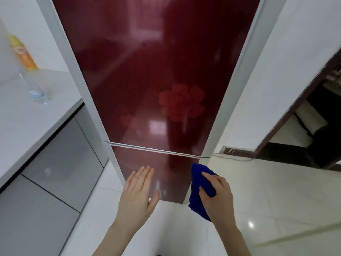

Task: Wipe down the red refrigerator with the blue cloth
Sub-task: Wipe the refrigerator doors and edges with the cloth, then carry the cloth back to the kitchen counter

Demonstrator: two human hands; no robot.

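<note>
white counter (27, 122) beside red refrigerator (147, 80) bears spray can (25, 54), bottle (35, 87).

Probably a home kitchen: refrigerator (147, 80), counter (27, 117).

Left hand (137, 193) flat, right hand (216, 197) curled.

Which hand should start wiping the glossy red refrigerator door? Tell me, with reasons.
Right. The right hand grips the bunched blue cloth by the lower door of the glossy red refrigerator; the left hand is open-fingered and holds nothing.
</note>
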